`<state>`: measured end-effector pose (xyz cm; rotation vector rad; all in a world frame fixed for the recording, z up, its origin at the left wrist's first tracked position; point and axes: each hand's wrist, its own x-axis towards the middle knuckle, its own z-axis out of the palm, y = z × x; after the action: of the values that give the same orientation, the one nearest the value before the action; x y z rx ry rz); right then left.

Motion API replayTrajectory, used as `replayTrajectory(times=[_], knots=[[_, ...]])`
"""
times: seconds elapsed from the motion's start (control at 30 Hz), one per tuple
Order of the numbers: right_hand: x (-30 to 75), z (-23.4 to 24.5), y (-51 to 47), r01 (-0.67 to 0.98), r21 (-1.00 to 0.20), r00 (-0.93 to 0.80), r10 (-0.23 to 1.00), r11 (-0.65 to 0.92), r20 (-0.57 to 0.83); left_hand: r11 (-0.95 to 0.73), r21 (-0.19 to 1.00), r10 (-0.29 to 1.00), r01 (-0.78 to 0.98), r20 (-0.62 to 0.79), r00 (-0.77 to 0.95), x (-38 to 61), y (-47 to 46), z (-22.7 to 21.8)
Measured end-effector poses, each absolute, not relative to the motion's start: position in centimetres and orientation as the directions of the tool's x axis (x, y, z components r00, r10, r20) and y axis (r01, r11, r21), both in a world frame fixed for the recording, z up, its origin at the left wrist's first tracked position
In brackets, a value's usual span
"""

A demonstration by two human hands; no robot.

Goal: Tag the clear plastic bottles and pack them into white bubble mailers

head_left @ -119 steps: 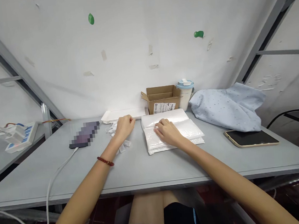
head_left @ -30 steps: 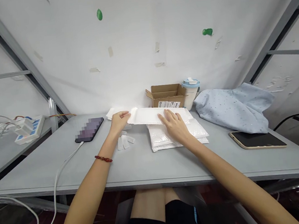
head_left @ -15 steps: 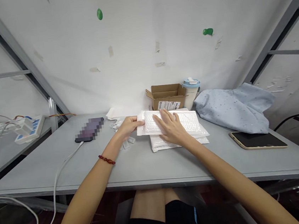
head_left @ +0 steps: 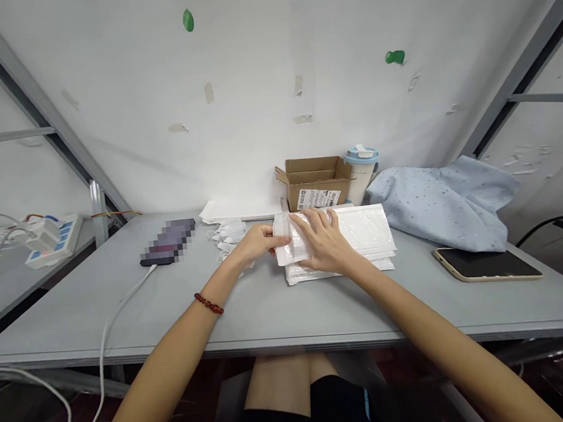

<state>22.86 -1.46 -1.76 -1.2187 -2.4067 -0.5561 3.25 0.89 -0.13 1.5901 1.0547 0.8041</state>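
Observation:
My left hand (head_left: 255,243) pinches the left end of a white bubble mailer (head_left: 358,228) that is lifted over a stack of the same mailers (head_left: 313,273) on the grey table (head_left: 251,308). My right hand (head_left: 323,241) lies on top of that mailer near its left end, fingers spread flat across it. A red bead bracelet sits on my left wrist. Several small clear plastic pieces (head_left: 227,233) lie just left of my left hand.
At the back stand an open cardboard box (head_left: 315,183), a lidded cup (head_left: 360,172) and flat white sheets (head_left: 238,210). A blue spotted cloth (head_left: 444,202) and a phone (head_left: 487,263) are at the right. Another phone (head_left: 167,242) with a white cable lies left; a power strip (head_left: 53,238) sits far left.
My left hand fetched a mailer from the back left and both hands brought it over the stack. In the last half second it slid right and my hands closed in on its left end.

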Motion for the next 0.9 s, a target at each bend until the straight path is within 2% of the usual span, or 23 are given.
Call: replayTrajectory(times=[0.23,0.4,0.5,0.6,0.7,0.8,0.9], knots=[[23.1,-1.4,-1.2,0.847,0.166,-0.507,0.677,0.504,0.533,-0.111,0.945,0.957,0.307,0.018,0.290,1.6,2.1,0.0],[23.5,-1.2,-0.9,0.877,0.133,-0.453,0.700,0.462,0.552,-0.152,0.883,0.958,0.443,0.021,0.287,-0.6,2.3,1.2],[23.7,-1.2,-0.7,0.899,0.091,-0.407,0.742,0.428,0.533,-0.169,0.785,0.939,0.595,-0.055,0.340,-2.1,1.8,2.1],[23.8,-1.3,-0.5,0.919,0.022,-0.349,0.786,0.394,0.510,-0.271,0.612,0.873,0.743,-0.169,0.458,-3.1,1.4,2.5],[23.8,-1.5,-0.3,0.920,-0.019,-0.329,0.798,0.392,0.505,-0.319,0.484,0.842,0.815,-0.250,0.478,-3.2,1.4,2.2],[23.8,-1.6,-0.2,0.920,-0.013,-0.331,0.796,0.391,0.507,-0.316,0.446,0.834,0.838,-0.291,0.469,-2.7,1.9,1.3],[23.7,-1.7,-0.2,0.920,-0.001,-0.337,0.790,0.392,0.512,-0.329,0.461,0.855,0.824,-0.225,0.467,-2.2,2.3,0.6]])
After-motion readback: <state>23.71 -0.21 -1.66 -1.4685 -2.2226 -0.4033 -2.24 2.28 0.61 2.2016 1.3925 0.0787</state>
